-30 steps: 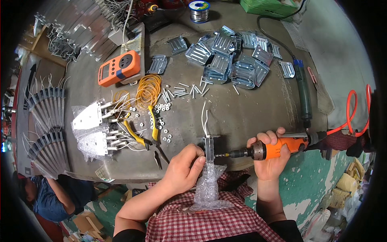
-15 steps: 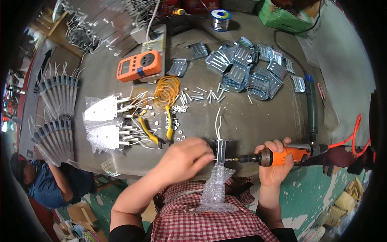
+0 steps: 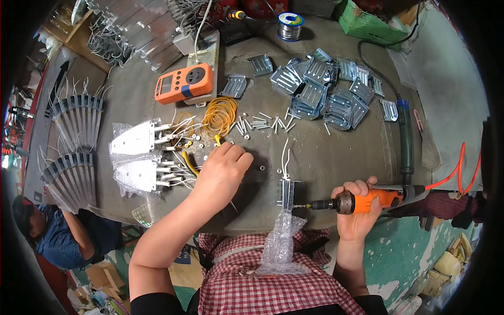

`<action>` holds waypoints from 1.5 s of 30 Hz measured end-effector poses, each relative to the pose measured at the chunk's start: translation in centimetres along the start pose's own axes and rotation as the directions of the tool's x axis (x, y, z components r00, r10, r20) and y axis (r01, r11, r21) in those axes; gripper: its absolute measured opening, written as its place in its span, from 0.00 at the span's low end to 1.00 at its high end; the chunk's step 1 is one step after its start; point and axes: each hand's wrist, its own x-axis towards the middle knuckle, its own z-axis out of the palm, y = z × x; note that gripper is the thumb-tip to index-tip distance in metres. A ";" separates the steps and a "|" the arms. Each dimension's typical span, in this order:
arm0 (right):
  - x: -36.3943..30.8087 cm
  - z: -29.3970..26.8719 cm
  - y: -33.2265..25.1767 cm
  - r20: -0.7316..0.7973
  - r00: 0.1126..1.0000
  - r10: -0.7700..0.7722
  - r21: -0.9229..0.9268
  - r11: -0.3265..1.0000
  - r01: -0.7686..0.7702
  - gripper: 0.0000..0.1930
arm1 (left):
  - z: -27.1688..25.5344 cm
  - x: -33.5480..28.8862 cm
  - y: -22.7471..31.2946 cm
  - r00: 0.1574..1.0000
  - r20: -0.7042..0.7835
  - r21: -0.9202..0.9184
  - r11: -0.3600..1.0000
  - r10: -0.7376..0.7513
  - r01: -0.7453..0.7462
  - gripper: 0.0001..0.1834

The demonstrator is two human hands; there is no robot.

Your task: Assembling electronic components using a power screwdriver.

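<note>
My right hand (image 3: 358, 212) is wrapped around an orange power screwdriver (image 3: 375, 201). Its bit reaches a metal bracket (image 3: 285, 194) at the table's near edge. Two white wires stick up from the bracket, and a bubble-wrapped part (image 3: 283, 239) hangs below it over the checked apron. Screw ends poke out of the bracket's left side. Further left, my left hand (image 3: 223, 170) is over small white nuts and yellow-handled pliers (image 3: 190, 164); its fingers curl downward and their tips are hidden. A thin pointed piece (image 3: 233, 206) shows beside that wrist.
Loose screws (image 3: 260, 123) and a coil of yellow bands (image 3: 219, 116) lie mid-table. Metal plates (image 3: 315, 86) are piled behind. Bubble-wrapped white plates (image 3: 134, 139), an orange meter (image 3: 184, 84), solder spool (image 3: 290, 27) and fanned wired strips (image 3: 71, 173) surround them. A co-worker (image 3: 79, 236) sits left.
My left hand has left the bracket and moved left and away from me, over the nuts and pliers. The right hand and power screwdriver have stayed nearly in place.
</note>
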 end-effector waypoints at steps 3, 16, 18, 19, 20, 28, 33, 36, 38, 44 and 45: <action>0.2 -0.2 -0.1 -0.004 1.000 0.000 -0.010 1.000 0.000 0.21 | -0.4 0.3 0.5 0.998 0.032 0.074 0.996 0.046 -0.048 0.11; 0.0 -0.2 0.1 -0.024 1.000 0.021 0.003 1.000 -0.020 0.21 | -1.0 -1.6 2.7 0.965 0.218 0.019 0.988 0.144 -0.151 0.15; 0.0 -0.2 -0.1 -0.023 1.000 0.010 0.009 1.000 -0.009 0.20 | -0.4 -2.2 3.2 0.991 0.114 -0.170 0.984 0.070 -0.050 0.14; -0.1 -0.1 -0.1 -0.028 1.000 0.009 0.010 1.000 -0.009 0.20 | -0.3 -2.7 3.6 0.999 0.035 -0.365 0.930 -0.020 0.032 0.13; -0.2 -0.1 0.0 -0.034 0.999 0.007 0.011 1.000 -0.007 0.20 | -0.6 -2.9 4.2 0.985 0.070 -0.558 0.813 -0.155 0.168 0.10; 0.0 -0.1 0.0 -0.032 0.999 0.004 0.007 1.000 -0.004 0.20 | 1.4 -4.3 6.8 0.888 0.232 -0.903 0.251 -0.397 0.348 0.06; -0.1 -0.2 0.1 -0.031 0.999 0.023 0.017 1.000 -0.023 0.19 | 1.4 -4.4 7.6 0.882 0.069 -0.873 0.400 -0.466 0.279 0.06; 0.0 -0.4 0.1 -0.059 0.998 0.013 0.026 1.000 -0.012 0.18 | 1.7 -4.4 7.5 0.889 0.055 -0.885 0.390 -0.455 0.254 0.06; -0.2 -0.6 0.2 -0.055 0.998 0.012 0.042 0.999 -0.010 0.17 | 1.6 -4.3 7.6 0.913 0.001 -0.853 0.476 -0.408 0.213 0.07; -0.4 -0.7 0.4 -0.076 0.997 0.001 0.040 0.999 0.002 0.16 | 1.6 -4.3 7.4 0.916 -0.003 -0.846 0.490 -0.401 0.212 0.05; -0.3 -0.8 0.4 -0.076 0.997 0.000 0.039 0.999 0.003 0.16 | 1.6 -4.2 7.3 0.916 -0.003 -0.846 0.489 -0.401 0.211 0.05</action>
